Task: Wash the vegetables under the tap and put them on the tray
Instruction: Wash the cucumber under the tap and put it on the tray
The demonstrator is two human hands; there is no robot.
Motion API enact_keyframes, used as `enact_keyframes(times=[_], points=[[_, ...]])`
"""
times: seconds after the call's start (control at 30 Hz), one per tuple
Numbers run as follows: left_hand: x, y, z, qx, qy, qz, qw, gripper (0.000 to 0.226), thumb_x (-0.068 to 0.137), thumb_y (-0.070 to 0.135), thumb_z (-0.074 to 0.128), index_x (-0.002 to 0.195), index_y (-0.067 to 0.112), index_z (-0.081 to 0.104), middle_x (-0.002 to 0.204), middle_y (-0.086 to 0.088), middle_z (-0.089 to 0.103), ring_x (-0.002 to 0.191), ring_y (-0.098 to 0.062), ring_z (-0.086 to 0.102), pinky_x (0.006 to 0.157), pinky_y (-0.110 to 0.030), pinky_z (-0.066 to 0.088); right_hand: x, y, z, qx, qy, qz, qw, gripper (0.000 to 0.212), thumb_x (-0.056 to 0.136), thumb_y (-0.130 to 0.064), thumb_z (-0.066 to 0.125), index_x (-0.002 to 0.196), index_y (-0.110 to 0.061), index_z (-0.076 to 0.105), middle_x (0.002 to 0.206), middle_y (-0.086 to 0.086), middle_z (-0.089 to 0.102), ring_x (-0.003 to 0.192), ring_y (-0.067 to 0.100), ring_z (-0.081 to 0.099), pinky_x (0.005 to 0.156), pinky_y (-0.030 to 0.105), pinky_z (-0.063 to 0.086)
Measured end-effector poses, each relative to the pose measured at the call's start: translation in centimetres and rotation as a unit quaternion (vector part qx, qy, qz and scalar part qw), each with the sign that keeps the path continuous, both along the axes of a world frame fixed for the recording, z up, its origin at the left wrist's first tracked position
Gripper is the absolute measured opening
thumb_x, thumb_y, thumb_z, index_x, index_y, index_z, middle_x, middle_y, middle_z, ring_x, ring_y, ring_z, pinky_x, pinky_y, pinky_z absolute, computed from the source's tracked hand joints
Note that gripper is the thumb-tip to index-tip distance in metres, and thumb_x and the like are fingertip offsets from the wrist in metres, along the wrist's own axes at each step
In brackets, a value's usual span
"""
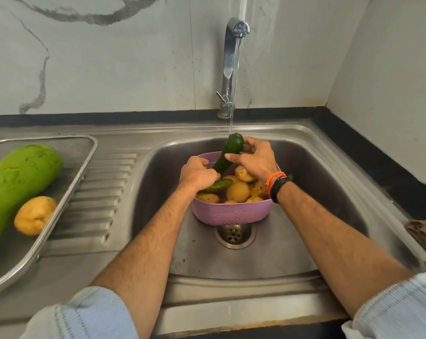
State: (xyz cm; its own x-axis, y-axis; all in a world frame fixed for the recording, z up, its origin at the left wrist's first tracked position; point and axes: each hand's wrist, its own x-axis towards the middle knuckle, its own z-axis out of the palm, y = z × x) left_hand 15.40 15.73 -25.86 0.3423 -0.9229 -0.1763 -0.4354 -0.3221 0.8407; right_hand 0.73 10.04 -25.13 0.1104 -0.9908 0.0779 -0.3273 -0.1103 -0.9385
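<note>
Both my forearms reach over the stainless steel sink [317, 148]. My left hand [197, 172] grips the lower end of the long dark green cucumber [228, 154]; my right hand [254, 159] curls round its upper part, tip raised into the thin stream from the chrome tap [231, 57]. I judge it best to rotate it so water reaches every side. It hangs above the perforated pink plastic basket [231, 212] of yellow potatoes [237, 191]. Left, the steel mesh tray [67, 189] holds a pale green gourd [18, 177], cut off by the frame. My fingertips behind the cucumber are hidden.
</note>
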Motion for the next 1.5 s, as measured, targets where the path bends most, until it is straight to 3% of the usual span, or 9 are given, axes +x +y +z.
enact_keyframes(times=[0.13, 0.27, 0.5, 0.73, 0.87, 0.97, 1.13, 1.27, 1.5], points=[[-0.2, 0.1, 0.5, -0.038, 0.049, -0.030, 0.998, 0.060, 0.079, 0.022, 0.082, 0.133, 0.013, 0.057, 0.122, -0.002, 0.066, 0.114, -0.018, 0.062, 0.104, -0.040, 0.049, 0.2, 0.4, 0.8, 0.067, -0.141, -0.035, 0.987, 0.039, 0.067, -0.030, 0.086, 0.101, -0.023, 0.068, 0.099, 0.000, 0.076, 0.097, 0.017, 0.072, 0.091, 0.041, 0.057], [-0.9, 0.6, 0.9, -0.012, 0.081, -0.087, 0.993, 0.062, 0.074, 0.025, 0.087, 0.128, 0.014, 0.060, 0.115, -0.003, 0.071, 0.105, -0.017, 0.068, 0.091, -0.037, 0.057, 0.3, 1.8, 1.5, 0.140, -0.273, -0.038, 0.951, 0.012, 0.092, -0.011, 0.068, 0.103, -0.007, 0.065, 0.104, 0.014, 0.072, 0.091, 0.023, 0.071, 0.068, 0.031, 0.062], [-1.7, 1.1, 1.3, 0.038, 0.111, -0.108, 0.987, 0.039, 0.077, 0.023, 0.082, 0.112, 0.017, 0.066, 0.099, -0.004, 0.075, 0.094, -0.019, 0.071, 0.079, -0.037, 0.059, 2.2, 1.9, 1.2, 0.156, -0.319, -0.090, 0.930, 0.014, 0.100, -0.017, 0.057, 0.090, -0.009, 0.063, 0.088, 0.009, 0.066, 0.085, 0.022, 0.065, 0.089, 0.047, 0.057], [-2.9, 1.7, 1.2, 0.065, 0.127, -0.096, 0.985, 0.010, 0.086, -0.001, 0.062, 0.094, 0.005, 0.062, 0.064, -0.007, 0.065, 0.053, -0.013, 0.063, 0.049, -0.023, 0.051, 2.8, 1.0, 1.3, 0.216, -0.403, -0.089, 0.885, 0.033, 0.101, -0.025, 0.056, 0.121, 0.001, 0.058, 0.105, 0.018, 0.068, 0.090, 0.029, 0.067, 0.081, 0.042, 0.057], [-3.3, 1.8, 1.1, -0.006, -0.065, -0.053, 0.996, 0.012, 0.082, 0.016, 0.065, 0.072, 0.013, 0.059, 0.058, 0.001, 0.061, 0.055, -0.016, 0.059, 0.054, -0.024, 0.046, 4.1, 1.0, 1.1, 0.206, -0.366, -0.047, 0.906, 0.038, 0.099, -0.038, 0.056, 0.109, -0.002, 0.061, 0.085, 0.011, 0.067, 0.072, 0.022, 0.064, 0.072, 0.038, 0.057], [-3.1, 2.0, 1.2, -0.032, -0.134, -0.025, 0.990, 0.014, 0.082, 0.024, 0.068, 0.090, 0.014, 0.063, 0.081, -0.002, 0.064, 0.080, -0.023, 0.063, 0.069, -0.027, 0.050, 4.6, 1.0, 1.2, 0.216, -0.372, -0.028, 0.902, 0.048, 0.098, -0.045, 0.056, 0.121, -0.003, 0.055, 0.085, 0.010, 0.063, 0.069, 0.021, 0.063, 0.067, 0.037, 0.057], [-3.1, 1.8, 1.6, 0.017, -0.007, -0.012, 1.000, 0.012, 0.079, 0.019, 0.065, 0.086, 0.010, 0.066, 0.071, -0.004, 0.065, 0.065, -0.023, 0.065, 0.055, -0.025, 0.046, 4.6, 0.5, 1.5, 0.240, -0.446, 0.026, 0.862, 0.046, 0.092, -0.054, 0.060, 0.096, -0.008, 0.062, 0.070, 0.006, 0.063, 0.060, 0.018, 0.061, 0.058, 0.030, 0.055], [-3.2, 1.9, 1.9, 0.092, 0.152, -0.040, 0.983, 0.019, 0.078, 0.000, 0.062, 0.066, 0.010, 0.052, 0.045, 0.001, 0.043, 0.033, -0.009, 0.032, 0.036, -0.014, 0.021, 4.6, 0.3, 1.6, 0.268, -0.477, 0.065, 0.835, 0.046, 0.092, -0.057, 0.057, 0.084, -0.013, 0.057, 0.067, 0.004, 0.058, 0.054, 0.016, 0.055, 0.048, 0.023, 0.048], [-3.7, 1.8, 1.4, 0.084, 0.135, -0.006, 0.987, 0.016, 0.076, 0.000, 0.056, 0.062, 0.008, 0.055, 0.046, -0.005, 0.046, 0.032, -0.013, 0.033, 0.039, -0.013, 0.022, 6.0, -0.6, 1.5, 0.075, -0.291, -0.046, 0.953, 0.013, 0.100, -0.019, 0.050, 0.102, -0.013, 0.061, 0.076, 0.006, 0.066, 0.056, 0.015, 0.062, 0.050, 0.027, 0.051]])
